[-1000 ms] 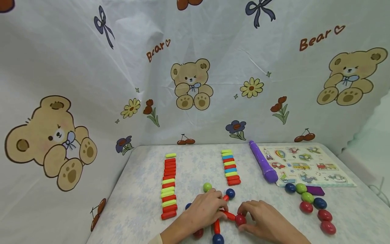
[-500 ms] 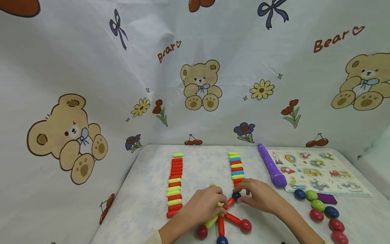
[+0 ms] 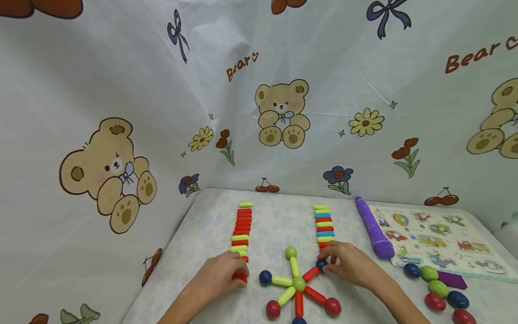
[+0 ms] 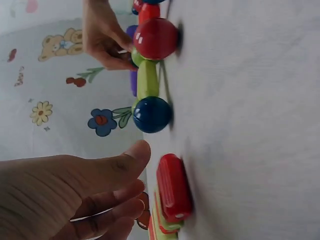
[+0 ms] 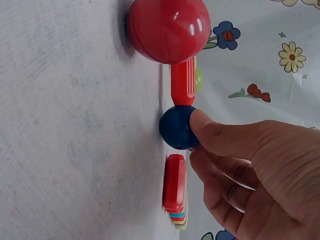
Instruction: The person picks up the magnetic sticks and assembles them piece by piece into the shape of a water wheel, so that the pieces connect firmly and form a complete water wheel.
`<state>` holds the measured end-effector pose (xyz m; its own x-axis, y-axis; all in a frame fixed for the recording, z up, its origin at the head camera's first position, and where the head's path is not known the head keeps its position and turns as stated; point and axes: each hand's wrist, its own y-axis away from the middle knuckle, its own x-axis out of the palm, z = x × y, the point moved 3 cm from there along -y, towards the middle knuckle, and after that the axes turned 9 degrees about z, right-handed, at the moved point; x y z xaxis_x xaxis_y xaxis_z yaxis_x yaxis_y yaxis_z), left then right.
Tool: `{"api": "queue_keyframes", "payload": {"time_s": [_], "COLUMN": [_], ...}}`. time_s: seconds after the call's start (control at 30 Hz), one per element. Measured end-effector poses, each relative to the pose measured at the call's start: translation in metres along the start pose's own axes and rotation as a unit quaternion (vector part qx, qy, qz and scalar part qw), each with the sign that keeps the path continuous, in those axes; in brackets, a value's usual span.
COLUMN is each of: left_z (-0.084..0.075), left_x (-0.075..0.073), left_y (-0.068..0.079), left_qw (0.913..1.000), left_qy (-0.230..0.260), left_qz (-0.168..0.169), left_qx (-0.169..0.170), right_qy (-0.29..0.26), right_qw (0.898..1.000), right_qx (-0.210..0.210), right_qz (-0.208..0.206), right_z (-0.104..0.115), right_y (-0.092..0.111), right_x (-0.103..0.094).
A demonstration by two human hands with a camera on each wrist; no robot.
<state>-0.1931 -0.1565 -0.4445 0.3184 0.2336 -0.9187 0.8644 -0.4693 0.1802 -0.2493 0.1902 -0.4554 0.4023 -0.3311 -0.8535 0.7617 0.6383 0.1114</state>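
Observation:
A star of rods and balls lies on the table, several arms spreading from a lime-green centre ball [image 3: 298, 283]. My right hand [image 3: 350, 265] pinches the dark blue ball [image 5: 176, 127] between thumb and fingers; this ball sits at the end of the star's upper-right red rod [image 3: 311, 273]. To the star's left, my left hand [image 3: 218, 279] hovers at the near end of a column of red and lime rods [image 3: 243, 225]. In the left wrist view its thumb and fingers are apart beside the nearest red rod [image 4: 174, 187], holding nothing.
A second column of coloured rods [image 3: 324, 222] stands behind the right hand. Farther right lie a purple microphone-shaped stick [image 3: 374, 229], a picture board [image 3: 441, 238], a flat purple piece [image 3: 452, 280] and several loose balls [image 3: 435, 302]. A bear-print sheet [image 3: 283, 166] hangs behind.
My left hand has left the star's centre and moved left to the rod column. My right hand has gone from the red ball to the dark blue ball. The head view has turned left.

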Motion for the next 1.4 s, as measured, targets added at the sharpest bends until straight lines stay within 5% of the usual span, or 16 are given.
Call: {"api": "queue_keyframes", "payload": {"time_s": [0.27, 0.47, 0.7, 1.0, 1.4], "left_z": [0.006, -0.008, -0.054, -0.081, -0.080], "left_x": [0.020, 0.011, -0.009, 0.002, 0.019], "left_y": [0.004, -0.003, -0.053, -0.125, -0.143], "left_qw": [0.9988, 0.9964, 0.9910, 0.9815, 0.9800], "left_qy": [-0.042, -0.051, -0.059, -0.061, -0.083], "left_qz": [-0.026, -0.056, -0.017, 0.016, 0.041], "left_qx": [-0.003, 0.039, 0.119, 0.181, 0.176], "right_qy": [-0.016, -0.026, -0.019, -0.029, -0.033], "right_qw": [1.000, 1.000, 1.000, 1.000, 0.999], "right_qx": [0.018, 0.009, 0.014, 0.002, -0.015], "right_qz": [-0.006, -0.006, -0.005, -0.007, -0.003], "right_z": [-0.009, -0.009, -0.005, -0.003, -0.003], "right_y": [0.007, 0.007, 0.007, 0.000, 0.002], "right_x": [-0.005, -0.003, 0.001, 0.002, 0.003]}}
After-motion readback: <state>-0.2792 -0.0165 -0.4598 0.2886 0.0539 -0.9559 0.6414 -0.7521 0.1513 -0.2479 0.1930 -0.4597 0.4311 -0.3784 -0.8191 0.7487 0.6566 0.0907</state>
